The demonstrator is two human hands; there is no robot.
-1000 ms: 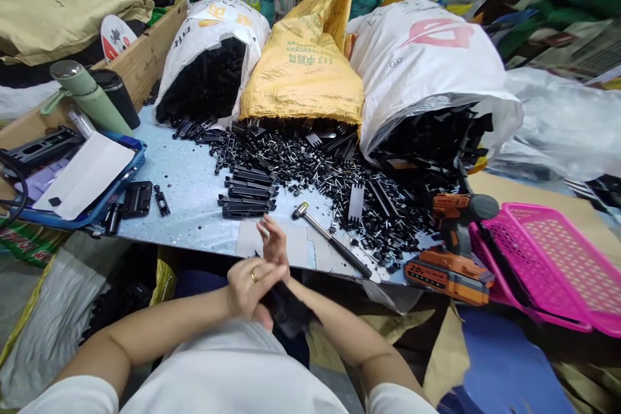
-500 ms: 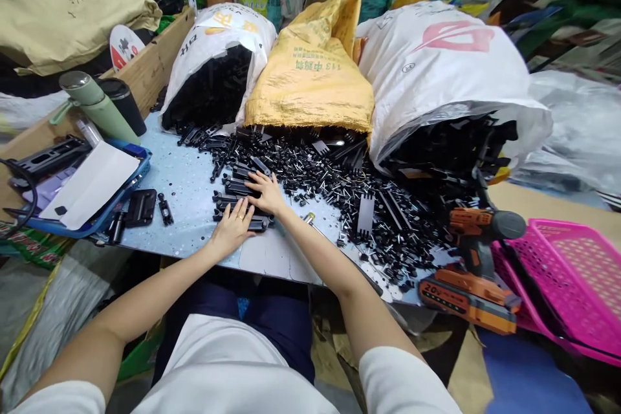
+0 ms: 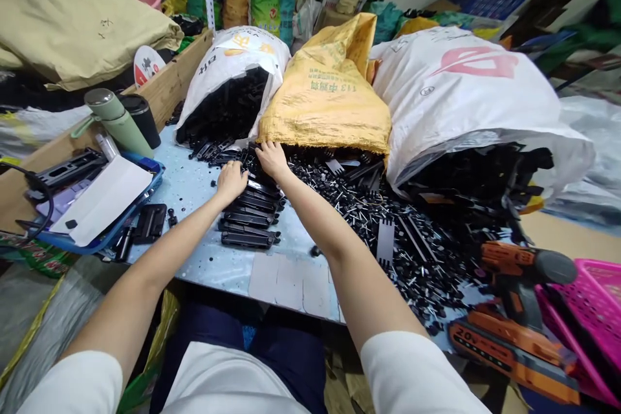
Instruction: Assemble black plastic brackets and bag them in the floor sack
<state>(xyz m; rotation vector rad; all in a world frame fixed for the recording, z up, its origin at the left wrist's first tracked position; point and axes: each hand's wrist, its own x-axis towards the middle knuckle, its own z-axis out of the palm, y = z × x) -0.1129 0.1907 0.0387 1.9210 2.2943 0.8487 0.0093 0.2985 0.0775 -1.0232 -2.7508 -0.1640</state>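
A row of long black plastic parts (image 3: 250,218) lies stacked side by side on the blue table. My left hand (image 3: 231,181) is at the far left end of this row, its fingers curled over small black pieces. What they close on is hidden. My right hand (image 3: 272,159) reaches farther, to the front hem of the yellow sack (image 3: 330,107), with fingers bent down into the dark parts there. Its fingertips are out of sight. A wide heap of small black parts and metal pins (image 3: 334,191) spreads to the right of both hands.
White sacks of black parts stand left (image 3: 233,58) and right (image 3: 466,90). An orange cordless drill (image 3: 514,310) is at the front right beside a pink basket (image 3: 592,310). At left are a blue tray (image 3: 158,171), a green flask (image 3: 116,119) and a black cup (image 3: 140,118).
Both hands have left the row of black parts and moved away from me, the right to the yellow sack's edge. The row now shows uncovered. The view has shifted too.
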